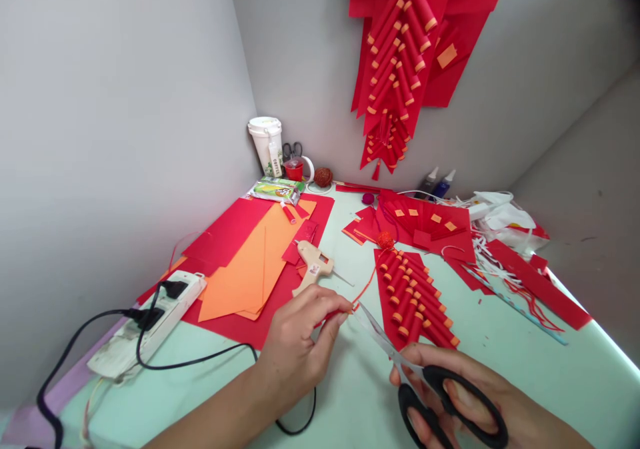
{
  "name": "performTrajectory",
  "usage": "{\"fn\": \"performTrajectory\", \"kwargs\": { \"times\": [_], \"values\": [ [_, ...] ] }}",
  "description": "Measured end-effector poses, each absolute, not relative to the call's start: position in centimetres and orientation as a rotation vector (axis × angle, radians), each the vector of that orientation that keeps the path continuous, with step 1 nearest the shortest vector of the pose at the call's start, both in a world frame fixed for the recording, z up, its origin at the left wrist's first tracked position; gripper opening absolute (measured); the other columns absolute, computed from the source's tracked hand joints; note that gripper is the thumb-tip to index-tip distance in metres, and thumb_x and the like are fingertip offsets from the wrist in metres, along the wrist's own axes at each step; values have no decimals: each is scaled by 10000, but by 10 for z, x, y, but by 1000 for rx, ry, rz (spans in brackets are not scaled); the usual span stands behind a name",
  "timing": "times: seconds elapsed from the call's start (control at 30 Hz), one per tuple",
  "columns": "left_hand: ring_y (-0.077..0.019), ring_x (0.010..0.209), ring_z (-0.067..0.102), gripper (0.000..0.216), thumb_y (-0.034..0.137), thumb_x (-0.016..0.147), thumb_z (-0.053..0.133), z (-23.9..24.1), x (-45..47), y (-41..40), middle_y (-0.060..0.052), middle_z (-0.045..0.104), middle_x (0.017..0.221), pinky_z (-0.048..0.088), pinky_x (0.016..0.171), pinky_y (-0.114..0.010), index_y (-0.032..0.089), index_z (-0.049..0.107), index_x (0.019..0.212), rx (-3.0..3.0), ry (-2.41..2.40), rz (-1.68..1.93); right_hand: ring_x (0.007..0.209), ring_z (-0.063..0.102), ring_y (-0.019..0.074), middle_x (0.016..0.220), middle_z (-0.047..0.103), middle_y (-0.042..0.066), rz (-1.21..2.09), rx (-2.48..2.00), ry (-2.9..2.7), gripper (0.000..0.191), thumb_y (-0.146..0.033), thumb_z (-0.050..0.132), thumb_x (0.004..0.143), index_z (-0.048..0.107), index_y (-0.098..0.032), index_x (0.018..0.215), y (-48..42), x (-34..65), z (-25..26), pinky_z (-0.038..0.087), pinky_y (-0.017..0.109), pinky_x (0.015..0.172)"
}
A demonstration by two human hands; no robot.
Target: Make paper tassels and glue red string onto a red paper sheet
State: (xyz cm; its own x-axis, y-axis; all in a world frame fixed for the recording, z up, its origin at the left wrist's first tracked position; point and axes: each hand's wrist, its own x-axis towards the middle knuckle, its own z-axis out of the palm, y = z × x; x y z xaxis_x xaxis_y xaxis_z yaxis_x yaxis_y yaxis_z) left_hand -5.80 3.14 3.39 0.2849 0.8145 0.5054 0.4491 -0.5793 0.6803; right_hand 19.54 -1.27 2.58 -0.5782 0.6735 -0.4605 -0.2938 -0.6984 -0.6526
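Between thumb and forefinger, my left hand [303,336] pinches a red-orange cord [366,285]. The cord runs up to a small orange yarn ball [385,239]. My right hand [480,376] holds scissors [395,354] by their black handles, fingers through the loops. The slightly parted blades point at the cord, close to my left fingertips; I cannot tell if they touch it. Just beyond the scissors lies a red paper firecracker decoration [411,296] with rows of orange-banded rolls. A beige glue gun [313,266] rests behind my left hand.
A white power strip [150,326] with black cables sits at left, one cable crossing under my left forearm. Red sheets [235,226] and orange paper [245,272] lie behind. Paper strips [540,282] are scattered right. A white cup [265,146] stands in the corner; finished firecrackers [400,49] hang on the wall.
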Motion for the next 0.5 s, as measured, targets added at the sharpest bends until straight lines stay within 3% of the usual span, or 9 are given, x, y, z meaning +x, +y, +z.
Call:
{"fn": "performTrajectory", "kwargs": {
  "times": [0.1,0.23,0.3,0.4,0.5],
  "values": [
    [-131,834,641,159,96,901,545,35,-59,32,-40,667,893,498,741,-216,189,665,949,2147,1140,1226,924,720,217,1195,692,137,2304,-793,-704,407,-427,739,818,650,-208,1149,-14,203,14,494,393,926],
    [-148,849,646,139,127,903,555,39,-62,33,-39,686,901,509,758,-237,204,666,939,2104,1200,1223,1180,613,210,1220,684,107,2346,-618,-746,310,-404,672,883,657,-260,1157,-13,210,11,491,335,935],
    [-154,844,651,120,157,907,565,40,-62,34,-34,693,887,518,763,-247,211,671,926,2051,1227,1203,1084,662,194,1174,696,101,2342,-651,-808,336,-430,692,860,673,-242,1138,-12,211,16,508,279,879],
    [-155,845,656,106,201,905,591,38,-63,34,-26,698,911,533,801,-265,221,675,965,1938,1273,1190,780,694,134,977,717,85,2408,-666,-927,451,-495,741,792,683,-181,1111,-6,209,25,522,223,742],
    [-146,840,658,137,221,898,612,36,-63,34,-19,695,955,537,820,-268,229,669,1022,1864,1307,1191,740,665,108,888,705,76,2434,-654,-1048,480,-490,757,780,671,-152,1110,0,206,30,505,198,725]
  ]
}}
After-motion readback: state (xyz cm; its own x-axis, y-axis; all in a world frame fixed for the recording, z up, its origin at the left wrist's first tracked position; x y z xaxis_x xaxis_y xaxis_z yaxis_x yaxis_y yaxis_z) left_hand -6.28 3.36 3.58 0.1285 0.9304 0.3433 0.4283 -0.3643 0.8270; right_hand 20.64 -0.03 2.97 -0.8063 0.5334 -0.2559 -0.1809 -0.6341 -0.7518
